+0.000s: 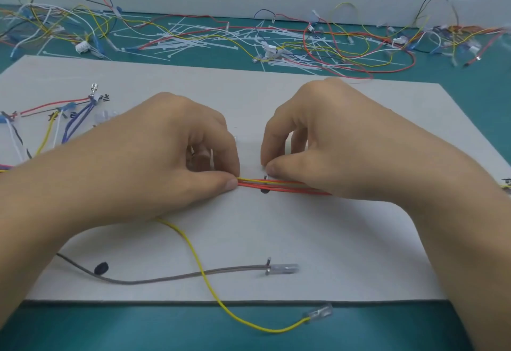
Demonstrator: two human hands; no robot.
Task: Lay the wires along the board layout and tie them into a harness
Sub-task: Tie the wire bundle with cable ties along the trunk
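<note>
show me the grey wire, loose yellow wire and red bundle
grey wire (171, 278), head view, mid length
loose yellow wire (195, 254), head view, middle stretch
red bundle (251, 183), head view, exposed middle part

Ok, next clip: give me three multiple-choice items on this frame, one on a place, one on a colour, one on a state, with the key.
1. The loose yellow wire ends in a clear terminal that lies:
A on the green mat, past the grey board's near edge
B at the board's middle
C inside a box

2. The wire bundle running between the left hand and the right hand is mainly:
A blue and white
B red with yellow
C black and green

3. The left hand is:
A lying flat, fingers straight
B lifted clear of the board
C pinching the bundle with thumb and forefinger

Key: 1 A, the terminal sits on the mat below the board's edge; 2 B, red strands and a yellow one show between the thumbs; 3 C, thumb and forefinger close on the bundle's left end.
</note>
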